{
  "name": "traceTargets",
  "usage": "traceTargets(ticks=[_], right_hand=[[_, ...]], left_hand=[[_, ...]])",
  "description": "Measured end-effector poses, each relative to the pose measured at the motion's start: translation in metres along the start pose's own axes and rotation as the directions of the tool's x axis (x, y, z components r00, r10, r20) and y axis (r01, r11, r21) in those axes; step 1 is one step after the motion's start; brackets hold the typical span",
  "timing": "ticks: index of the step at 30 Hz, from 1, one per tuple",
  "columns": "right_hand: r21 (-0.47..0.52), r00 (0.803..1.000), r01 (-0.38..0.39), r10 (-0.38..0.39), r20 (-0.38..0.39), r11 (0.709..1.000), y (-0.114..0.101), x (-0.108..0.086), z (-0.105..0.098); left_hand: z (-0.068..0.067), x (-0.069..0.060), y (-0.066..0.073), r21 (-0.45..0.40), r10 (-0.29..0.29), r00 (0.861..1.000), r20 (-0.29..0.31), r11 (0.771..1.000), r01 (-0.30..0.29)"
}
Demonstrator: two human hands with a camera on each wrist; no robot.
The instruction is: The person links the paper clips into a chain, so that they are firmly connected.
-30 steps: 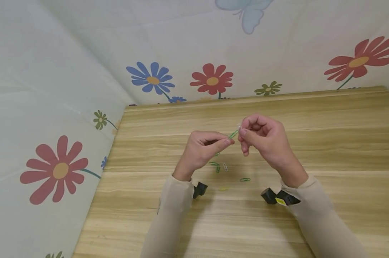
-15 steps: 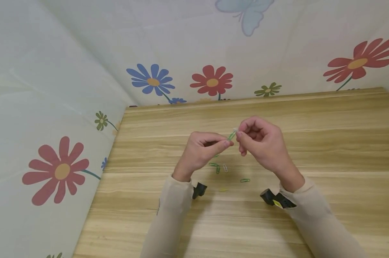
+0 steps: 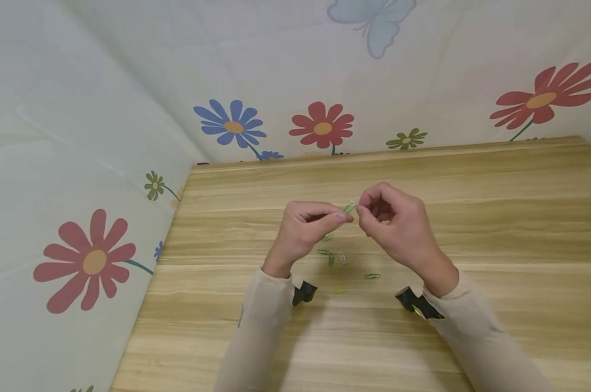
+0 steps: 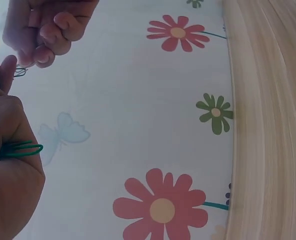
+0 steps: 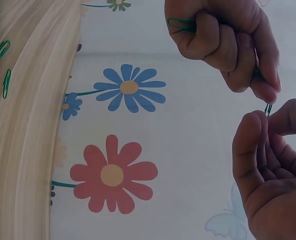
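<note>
Raised above the table, my left hand (image 3: 305, 230) pinches a green paper clip (image 3: 349, 208) between thumb and index finger. Another green paper clip (image 4: 25, 148) pokes out of the curled lower fingers of that hand in the left wrist view. My right hand (image 3: 398, 226) pinches a small white paper clip (image 3: 354, 203) by thumb and index finger, right at the tip of the green one. Whether the two clips are hooked together is too small to tell. The fingertips of both hands nearly meet.
On the wooden table (image 3: 496, 218) below lie several loose green paper clips (image 3: 323, 252), a white paper clip (image 3: 342, 257) and a yellow paper clip (image 3: 339, 290). Flower-printed cloth (image 3: 447, 81) stands along the table's back and left sides.
My right hand has come left and slightly down, bringing the white paper clip closer to the left fingertips. The left hand has hardly moved and keeps its grip on the green paper clip.
</note>
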State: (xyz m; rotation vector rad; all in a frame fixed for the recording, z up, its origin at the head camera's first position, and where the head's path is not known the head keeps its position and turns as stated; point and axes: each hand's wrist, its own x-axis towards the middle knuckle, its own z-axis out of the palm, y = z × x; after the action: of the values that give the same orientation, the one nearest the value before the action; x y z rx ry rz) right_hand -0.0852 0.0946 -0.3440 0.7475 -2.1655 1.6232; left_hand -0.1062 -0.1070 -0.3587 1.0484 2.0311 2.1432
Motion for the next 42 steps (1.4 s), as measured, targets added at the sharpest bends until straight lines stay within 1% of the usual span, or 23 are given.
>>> traceTargets(ticks=[3,7,13,15,18,21,26,30,33,38,40,42], right_hand=[[0.007,1.000,-0.006,0.006,0.011,1.000,0.000,0.000,-0.001],[-0.014,1.000,-0.009,0.009,0.015,1.000,-0.001,-0.001,-0.001],[-0.081,1.000,0.014,-0.012,0.017,0.997,-0.001,0.000,-0.002],[-0.095,0.999,0.024,-0.021,0.031,0.995,-0.002,0.000,-0.003],[-0.095,0.998,0.035,-0.029,0.064,0.995,-0.003,0.001,-0.007],[-0.035,0.996,0.017,-0.014,0.087,0.999,-0.006,0.000,-0.012],[0.107,0.995,-0.026,0.015,0.098,0.994,-0.015,-0.002,-0.020],[0.165,0.997,-0.001,-0.013,0.081,0.986,-0.021,-0.002,-0.023],[0.179,0.997,0.020,-0.033,0.068,0.984,-0.024,-0.001,-0.024],[0.173,0.995,0.062,-0.074,0.063,0.983,-0.026,-0.002,-0.025],[0.162,0.993,0.086,-0.098,0.069,0.983,-0.026,-0.002,-0.024],[0.138,0.990,0.109,-0.120,0.075,0.984,-0.027,-0.002,-0.024]], left_hand=[[-0.001,-0.001,-0.001,-0.028,-0.011,1.000,-0.013,1.000,0.011],[-0.002,-0.002,0.000,-0.070,-0.034,0.999,-0.022,0.997,0.033],[-0.003,-0.002,0.000,-0.124,-0.010,0.999,-0.043,0.992,0.005],[-0.003,-0.002,0.000,-0.135,-0.005,0.999,-0.050,0.991,-0.002],[-0.005,-0.001,-0.001,-0.143,-0.007,0.999,-0.041,0.990,0.001],[-0.006,-0.001,-0.001,-0.151,-0.020,1.000,-0.008,0.988,0.019],[-0.007,-0.001,-0.001,-0.141,-0.049,0.995,0.081,0.988,0.060],[-0.008,0.000,-0.002,-0.123,-0.074,0.987,0.141,0.988,0.092],[-0.008,0.001,-0.004,-0.121,-0.096,0.979,0.182,0.986,0.119],[-0.004,0.003,-0.007,-0.145,-0.113,0.959,0.259,0.977,0.154],[-0.001,0.003,-0.007,-0.155,-0.117,0.953,0.279,0.974,0.165],[0.001,0.004,-0.007,-0.159,-0.123,0.950,0.286,0.972,0.174]])
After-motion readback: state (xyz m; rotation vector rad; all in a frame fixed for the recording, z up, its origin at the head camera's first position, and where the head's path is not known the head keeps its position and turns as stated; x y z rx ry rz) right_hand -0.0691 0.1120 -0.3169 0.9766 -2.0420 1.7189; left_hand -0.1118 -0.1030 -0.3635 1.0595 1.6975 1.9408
